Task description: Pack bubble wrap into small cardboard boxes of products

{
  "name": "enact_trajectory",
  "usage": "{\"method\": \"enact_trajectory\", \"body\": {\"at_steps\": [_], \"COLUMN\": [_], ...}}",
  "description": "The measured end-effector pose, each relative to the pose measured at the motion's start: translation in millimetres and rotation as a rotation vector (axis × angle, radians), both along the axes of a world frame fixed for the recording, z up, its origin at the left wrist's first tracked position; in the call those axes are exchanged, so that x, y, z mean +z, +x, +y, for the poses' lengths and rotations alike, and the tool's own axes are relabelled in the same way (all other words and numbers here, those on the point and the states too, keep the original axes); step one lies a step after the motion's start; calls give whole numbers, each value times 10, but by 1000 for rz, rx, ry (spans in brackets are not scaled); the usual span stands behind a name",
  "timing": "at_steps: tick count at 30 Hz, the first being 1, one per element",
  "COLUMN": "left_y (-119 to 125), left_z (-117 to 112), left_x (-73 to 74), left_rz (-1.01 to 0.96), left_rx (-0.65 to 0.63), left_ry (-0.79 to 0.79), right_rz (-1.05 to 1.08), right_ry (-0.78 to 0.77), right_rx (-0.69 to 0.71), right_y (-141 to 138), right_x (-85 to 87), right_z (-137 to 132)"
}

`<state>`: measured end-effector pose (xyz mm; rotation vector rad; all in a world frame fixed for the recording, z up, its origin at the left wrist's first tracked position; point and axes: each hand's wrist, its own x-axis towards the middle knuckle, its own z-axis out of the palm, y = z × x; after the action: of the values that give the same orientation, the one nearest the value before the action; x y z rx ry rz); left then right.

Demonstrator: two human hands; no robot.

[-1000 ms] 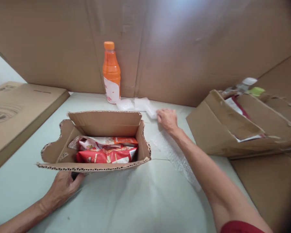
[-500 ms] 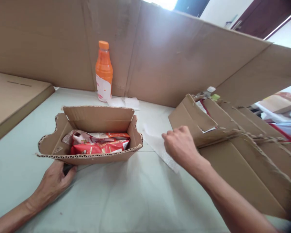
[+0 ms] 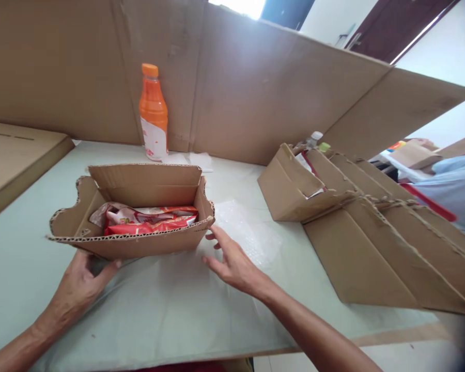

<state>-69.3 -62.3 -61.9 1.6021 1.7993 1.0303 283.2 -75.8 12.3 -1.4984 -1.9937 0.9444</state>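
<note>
An open cardboard box with rough-cut edges sits left of centre on the table. Red snack packets lie inside it. My left hand grips the box at its lower left corner, thumb in front and the other fingers hidden behind and below. At the box's right end is my right hand, thumb and fingers apart, fingertips close to the side wall; whether they touch it I cannot tell. A piece of clear bubble wrap lies just beyond my right hand.
An orange drink bottle stands upright at the back against a tall cardboard panel. On the right is a cardboard box with several compartments. A flat cardboard box lies at the left. White pieces lie near the bottle.
My right hand has moved left from above the bubble wrap to the box's right end, and its closed fingers have opened. My left hand stays at the box corner. The camera view has shifted slightly.
</note>
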Motion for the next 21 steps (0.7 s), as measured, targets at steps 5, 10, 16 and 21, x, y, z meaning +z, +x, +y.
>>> {"method": "enact_trajectory", "body": {"at_steps": [5,10,16,21], "left_y": [166,440,458,229], "left_z": [337,1006,1117,270], "left_x": [112,232,194,126], "left_rz": [-170,-167,-227,112], "left_rx": [45,-37,-100,-201], "left_ry": [-52,5,28,-29], "right_rz": [122,131,44,-313], "right_ry": [77,122,189,205], "right_rx": [-68,-188,-247,-346], "right_y": [-263,-224,291,997], "right_x": [-29,-113,-41,-101], "right_z": [303,937,978,142]}}
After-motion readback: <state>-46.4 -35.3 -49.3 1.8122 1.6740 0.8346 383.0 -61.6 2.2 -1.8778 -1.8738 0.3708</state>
